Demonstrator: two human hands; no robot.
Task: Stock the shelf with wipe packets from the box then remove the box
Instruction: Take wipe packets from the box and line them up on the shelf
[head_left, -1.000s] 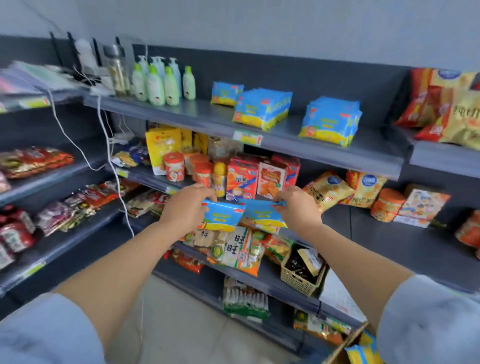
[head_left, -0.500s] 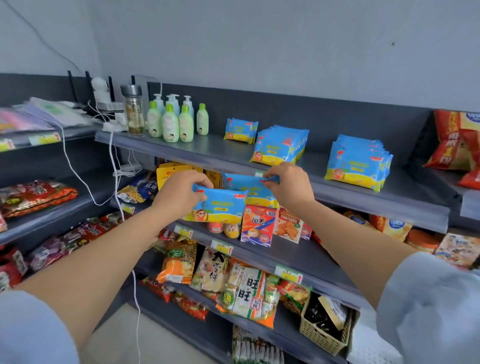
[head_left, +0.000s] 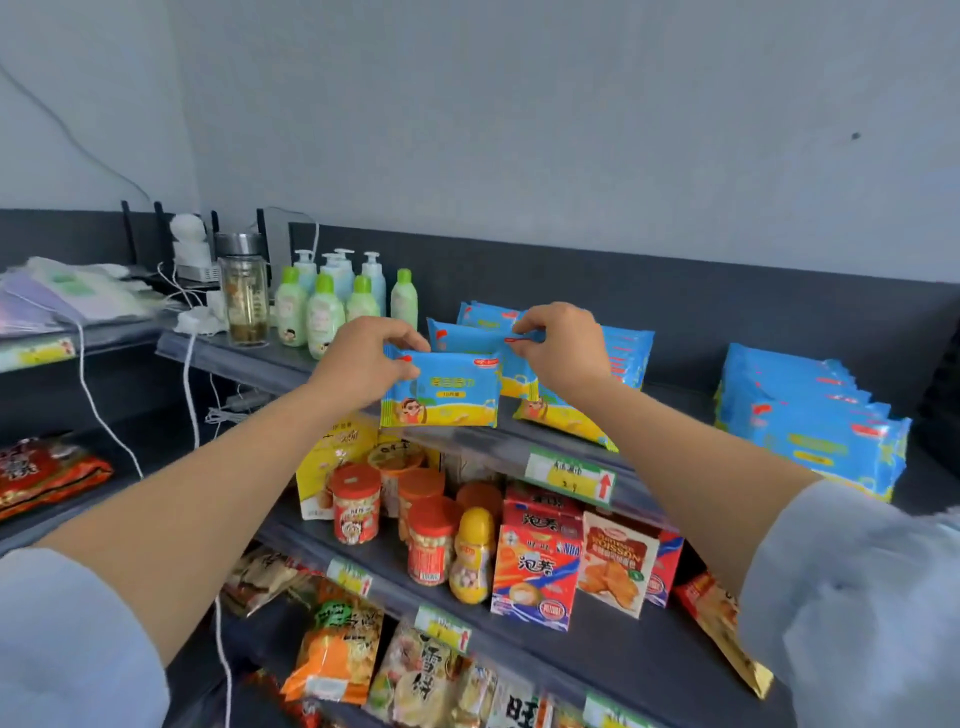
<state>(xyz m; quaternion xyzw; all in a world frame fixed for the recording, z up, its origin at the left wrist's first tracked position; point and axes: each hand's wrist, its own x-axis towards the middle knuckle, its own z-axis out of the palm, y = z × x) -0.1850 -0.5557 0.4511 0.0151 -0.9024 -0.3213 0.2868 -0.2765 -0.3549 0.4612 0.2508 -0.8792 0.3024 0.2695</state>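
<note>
My left hand (head_left: 363, 364) grips a blue and yellow wipe packet (head_left: 447, 392) by its left edge, held upright at the front lip of the top grey shelf (head_left: 670, 410). My right hand (head_left: 563, 348) pinches the top of a second wipe packet (head_left: 472, 338) just behind it, above the shelf. A stack of wipe packets (head_left: 626, 358) lies on the shelf behind my right hand, and a larger pile of wipe packets (head_left: 810, 421) sits further right. One more packet (head_left: 485, 314) lies at the back. The box is out of view.
Green and white lotion bottles (head_left: 322, 306) and a glass bottle (head_left: 243, 296) stand at the shelf's left end, with white cables (head_left: 93, 395) hanging down. Lower shelves hold red-lidded jars (head_left: 356, 501), snack boxes (head_left: 537, 561) and bagged snacks. A price tag (head_left: 569, 475) marks the shelf edge.
Both hands have risen with their packets from the second shelf's level to the top shelf. The view has tilted upward, so the floor and box have left the frame.
</note>
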